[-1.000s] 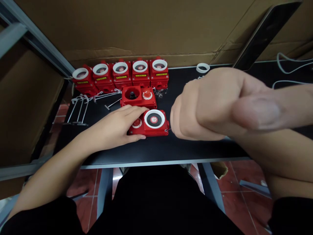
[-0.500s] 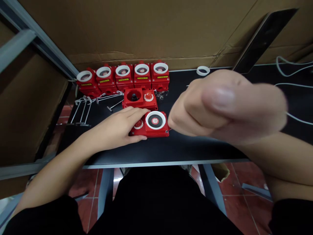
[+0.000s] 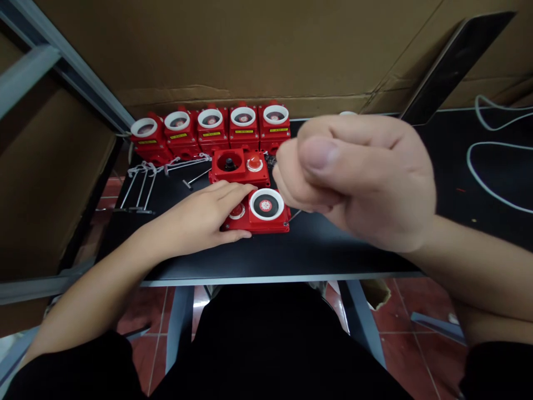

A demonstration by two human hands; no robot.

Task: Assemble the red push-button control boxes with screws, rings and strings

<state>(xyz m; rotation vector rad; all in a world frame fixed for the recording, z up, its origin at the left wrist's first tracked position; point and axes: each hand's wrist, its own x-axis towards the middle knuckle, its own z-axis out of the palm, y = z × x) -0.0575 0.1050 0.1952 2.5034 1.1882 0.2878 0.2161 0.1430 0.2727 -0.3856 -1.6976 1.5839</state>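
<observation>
My left hand [image 3: 210,214] lies over the left end of a red alarm box [image 3: 268,226], fingers at the back and thumb along the front, holding it on the table. The box carries a white ring [image 3: 280,206] around a black disc, and a red lamp partly under my fingers. My right hand [image 3: 353,178] is a closed fist raised close to the camera, to the right of the box. What it grips, if anything, is hidden; a thin rod [image 3: 295,215] shows below it beside the box. Behind stands a second red box [image 3: 260,179] with an open round recess and lamp.
Several red boxes [image 3: 244,133] with white rings line the back. T-shaped metal rods [image 3: 196,179] and white ties lie at left. A dark panel [image 3: 458,66] leans on the cardboard wall [image 3: 250,50]. A white cable [image 3: 487,180] runs across the black table [image 3: 333,261].
My right fist has moved left and turned, now covering most of the white ring on the back of the table. My left hand and the box stay almost where they were.
</observation>
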